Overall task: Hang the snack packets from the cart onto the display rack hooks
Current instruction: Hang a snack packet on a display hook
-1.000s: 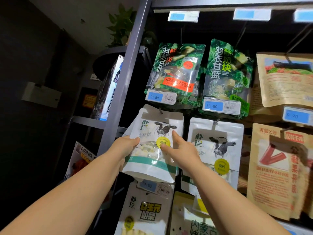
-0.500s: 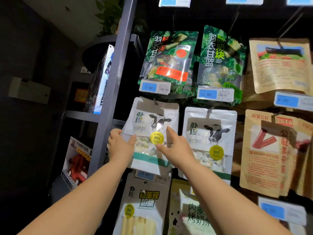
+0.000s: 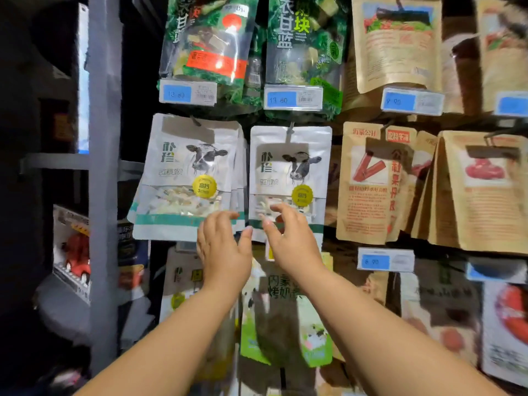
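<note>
Plastic-film snack packets are the subject, and the view is being read from the viewer outward. Nearest, two bare forearms are reaching up and forward. The left hand point(image 3: 224, 252) is hovering with fingers relaxed and spread, its fingertips overlapping the lower right corner of the left white cow-printed pouch with a yellow round sticker point(image 3: 183, 167); whether they are touching it cannot be told. The right hand point(image 3: 293, 244) is hanging in front of the lower part of the matching right white cow-printed pouch point(image 3: 288, 167), fingers loosely curled and holding nothing. Both pouches are hanging on the rack, the left one from a thin dark wire hook point(image 3: 195, 120) at the front of a fanned stack and sitting slightly askew, the right one from its own wire hook point(image 3: 291, 130). The cart is not showing. Farther off, green kale-printed pouches point(image 3: 205, 38) are hanging above blue-and-white price tags point(image 3: 187, 92), brown kraft-paper pouches point(image 3: 371, 181) are filling the right side, and a grey metal upright post point(image 3: 104, 167) is bounding the rack on the left. Judged risk: a fingertip catching the askew front pouch could drag it along the hook and off its tip, or nudge the fanned stack behind it out of line; a careless brush of the right hand could likewise set the neighbouring pouch swinging.
</note>
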